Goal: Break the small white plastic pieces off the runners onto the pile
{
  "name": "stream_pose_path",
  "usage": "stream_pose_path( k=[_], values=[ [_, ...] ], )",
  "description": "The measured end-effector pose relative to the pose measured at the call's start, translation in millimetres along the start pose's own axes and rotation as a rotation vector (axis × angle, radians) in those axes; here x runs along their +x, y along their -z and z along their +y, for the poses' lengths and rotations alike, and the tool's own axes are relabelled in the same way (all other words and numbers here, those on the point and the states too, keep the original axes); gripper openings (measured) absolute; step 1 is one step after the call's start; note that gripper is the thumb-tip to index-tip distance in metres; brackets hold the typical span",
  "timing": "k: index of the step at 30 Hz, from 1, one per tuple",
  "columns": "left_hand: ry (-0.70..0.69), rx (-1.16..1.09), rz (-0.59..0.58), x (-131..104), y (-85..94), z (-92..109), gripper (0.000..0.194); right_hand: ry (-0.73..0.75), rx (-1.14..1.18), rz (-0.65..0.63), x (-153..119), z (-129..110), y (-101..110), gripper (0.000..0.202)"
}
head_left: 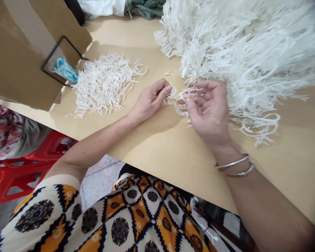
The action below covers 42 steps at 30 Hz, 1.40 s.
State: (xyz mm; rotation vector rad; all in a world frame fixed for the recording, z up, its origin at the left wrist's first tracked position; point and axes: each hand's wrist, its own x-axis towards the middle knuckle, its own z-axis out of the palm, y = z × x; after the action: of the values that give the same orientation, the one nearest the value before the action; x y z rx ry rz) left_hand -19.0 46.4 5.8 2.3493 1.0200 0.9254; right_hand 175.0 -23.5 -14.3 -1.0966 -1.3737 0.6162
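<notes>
My left hand [152,98] is closed, with white branched plastic strands showing at its fingertips. Facing it, my right hand [208,108] pinches a thin white branched plastic strand [186,93] between thumb and fingers. Under and between the hands lie a few small white pieces [182,111] on the table. A large heap of long white strands [252,52] spreads behind and to the right of my right hand. Left of my left hand sits a smaller pile of short white pieces [102,84].
The tan tabletop [147,147] runs under everything. At the left stand a cardboard box [23,45] and a black wire frame [52,52] beside a clear cup with blue-and-white contents [65,70]. Red stools [23,171] and a person in floral cloth [5,129] are at lower left.
</notes>
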Motion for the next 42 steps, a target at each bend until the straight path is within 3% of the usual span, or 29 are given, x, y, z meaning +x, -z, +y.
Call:
stream_pose_path(
  k=[5, 10, 14, 19, 24, 28, 33, 38, 42],
  values=[
    [0.016, -0.181, -0.054, 0, 0.8, -2, 0.05, 0.051, -0.106, 0.021, -1, 6, 2, 0.048],
    [0.008, -0.236, -0.132, 1, 0.9, 0, 0.05, 0.063, -0.302, -0.099, 2, -4, 8, 0.023],
    [0.012, -0.29, -0.155, 2, 0.3, 0, 0.05, 0.058, -0.289, -0.184, 4, -10, 11, 0.018],
    [0.027, -0.324, -0.137, 0, -1.5, 2, 0.053, -0.027, -0.218, -0.129, 5, -7, 8, 0.01],
    [-0.07, -0.174, -0.111, 0, 1.1, 2, 0.051, -0.061, -0.233, -0.085, 4, -4, 7, 0.007],
    [-0.253, 0.109, -0.12, 2, 2.6, 1, 0.047, -0.018, -0.286, -0.112, 4, -5, 7, 0.002],
    [-0.336, 0.408, -0.165, 3, 0.9, -2, 0.046, 0.014, -0.337, -0.115, 3, -5, 5, 0.005],
    [-0.478, 0.488, -0.202, 1, 5.7, 2, 0.042, 0.037, -0.479, -0.12, -1, -3, -1, 0.008],
    [-0.591, 0.425, -0.246, -5, 4.3, 15, 0.038, 0.009, -0.616, -0.089, 0, 2, 1, 0.012]
  ],
)
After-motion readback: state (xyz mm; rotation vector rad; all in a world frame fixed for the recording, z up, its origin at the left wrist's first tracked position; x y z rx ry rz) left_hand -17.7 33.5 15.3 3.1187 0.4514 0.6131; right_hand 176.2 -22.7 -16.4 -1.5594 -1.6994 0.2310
